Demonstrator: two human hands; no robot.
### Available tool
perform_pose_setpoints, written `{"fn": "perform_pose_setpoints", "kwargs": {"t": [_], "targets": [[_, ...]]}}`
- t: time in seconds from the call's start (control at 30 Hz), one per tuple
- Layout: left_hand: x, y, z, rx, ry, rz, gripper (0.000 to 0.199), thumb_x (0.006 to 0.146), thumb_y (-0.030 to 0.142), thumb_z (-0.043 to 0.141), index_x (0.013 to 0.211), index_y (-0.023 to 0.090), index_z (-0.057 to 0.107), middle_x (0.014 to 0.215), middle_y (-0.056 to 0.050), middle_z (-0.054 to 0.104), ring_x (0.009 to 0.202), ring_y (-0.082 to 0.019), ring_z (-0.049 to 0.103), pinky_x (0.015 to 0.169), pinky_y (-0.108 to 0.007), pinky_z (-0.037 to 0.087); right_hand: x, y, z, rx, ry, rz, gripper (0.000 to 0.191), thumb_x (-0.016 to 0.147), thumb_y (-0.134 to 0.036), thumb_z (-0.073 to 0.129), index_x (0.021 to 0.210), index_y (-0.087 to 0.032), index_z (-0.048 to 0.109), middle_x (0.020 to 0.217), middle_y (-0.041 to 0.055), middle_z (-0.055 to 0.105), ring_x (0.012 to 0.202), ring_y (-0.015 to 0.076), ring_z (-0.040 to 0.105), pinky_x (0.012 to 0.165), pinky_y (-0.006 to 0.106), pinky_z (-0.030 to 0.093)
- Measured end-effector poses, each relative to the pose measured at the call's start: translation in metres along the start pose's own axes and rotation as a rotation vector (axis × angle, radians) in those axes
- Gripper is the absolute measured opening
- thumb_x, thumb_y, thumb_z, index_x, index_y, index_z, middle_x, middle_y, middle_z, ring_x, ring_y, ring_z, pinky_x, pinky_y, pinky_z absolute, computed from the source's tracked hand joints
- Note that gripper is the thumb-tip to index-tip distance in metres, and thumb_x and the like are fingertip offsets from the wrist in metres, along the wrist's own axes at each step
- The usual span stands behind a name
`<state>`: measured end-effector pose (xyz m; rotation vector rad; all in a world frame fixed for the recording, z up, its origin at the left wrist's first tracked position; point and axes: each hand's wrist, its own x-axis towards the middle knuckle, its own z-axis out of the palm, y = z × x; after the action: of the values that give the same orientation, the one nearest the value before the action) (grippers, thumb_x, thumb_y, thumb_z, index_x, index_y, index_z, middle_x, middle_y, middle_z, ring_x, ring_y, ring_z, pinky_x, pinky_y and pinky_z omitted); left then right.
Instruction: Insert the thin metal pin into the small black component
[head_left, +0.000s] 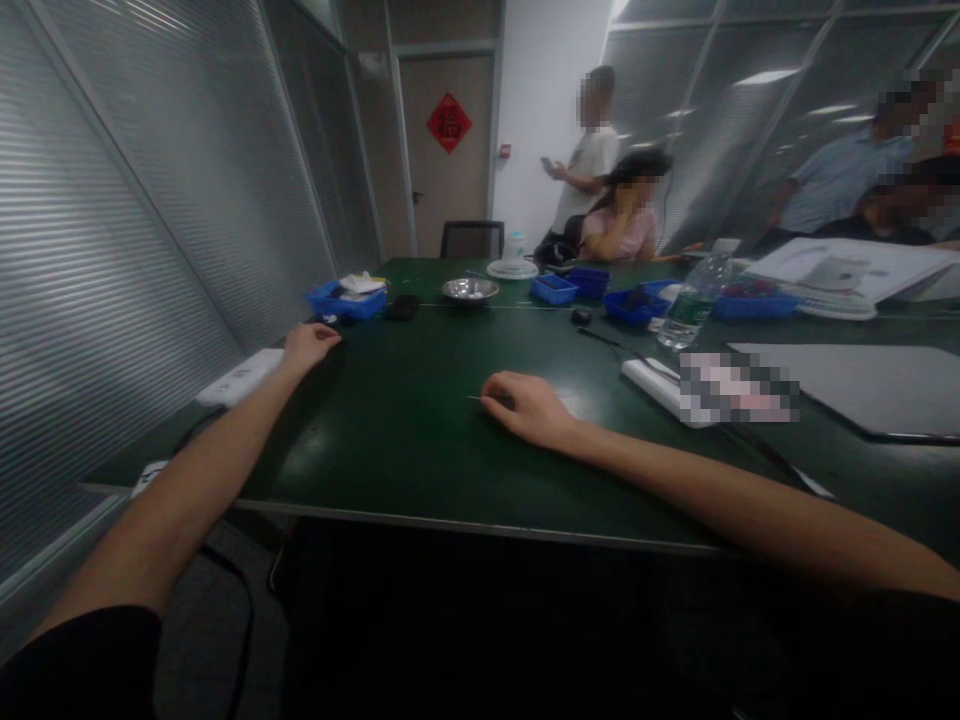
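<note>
My right hand is over the middle of the green table, its thumb and fingers closed in a pinch. A thin, pale, needle-like piece sticks out to the left from its fingertips. Farther left, my left hand rests near the table's left side with its fingers pinched together. Whatever it may hold is too small to make out. Just beyond it stands a blue basket with white and yellow items in it, and a dark flat object lies to the basket's right.
A metal bowl stands at the back, near small blue trays. On the right are a water bottle, a white power strip and a grey flat board. Several people are beyond the table. A white box lies by my left forearm.
</note>
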<state>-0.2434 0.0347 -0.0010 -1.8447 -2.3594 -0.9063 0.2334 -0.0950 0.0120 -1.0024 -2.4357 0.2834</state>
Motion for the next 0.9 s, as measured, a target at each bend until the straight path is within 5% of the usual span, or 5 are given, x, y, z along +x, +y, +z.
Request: {"fn": "perform_pose_setpoints", "kwargs": {"t": [0.23, 0.57, 0.9], "targets": [[-0.016, 0.029, 0.006, -0.177, -0.109, 0.153, 0.025, 0.081, 0.038, 0.078, 0.098, 0.021, 0.082, 0.105, -0.008, 0.080, 0.102, -0.028, 0.072, 0.097, -0.037, 0.052, 0.000, 0.002, 0.002, -0.009, 0.013, -0.007, 0.016, 0.101, -0.031, 0.059, 0.105, -0.019, 0.069, 0.100, 0.0060, 0.070, 0.085, 0.0180, 0.063, 0.074, 0.029, 0.046], [-0.107, 0.145, 0.015, -0.635, -0.672, 0.639, 0.036, 0.092, 0.045, 0.071, 0.120, 0.023, 0.076, 0.123, -0.007, 0.074, 0.114, -0.025, 0.068, 0.103, -0.041, 0.051, -0.001, 0.001, 0.000, -0.008, 0.016, -0.089, 0.017, 0.102, -0.032, 0.058, 0.110, -0.019, 0.067, 0.105, 0.0062, 0.070, 0.088, 0.0179, 0.065, 0.076, 0.029, 0.048], [-0.133, 0.159, 0.019, -0.637, -0.798, 0.783, 0.030, 0.094, 0.038, 0.072, 0.116, 0.019, 0.076, 0.113, -0.007, 0.075, 0.101, -0.021, 0.069, 0.090, -0.033, 0.052, -0.002, 0.002, 0.005, -0.035, 0.037, -0.165, 0.015, 0.101, -0.031, 0.059, 0.109, -0.020, 0.065, 0.101, 0.0046, 0.068, 0.084, 0.0168, 0.064, 0.073, 0.028, 0.045]]}}
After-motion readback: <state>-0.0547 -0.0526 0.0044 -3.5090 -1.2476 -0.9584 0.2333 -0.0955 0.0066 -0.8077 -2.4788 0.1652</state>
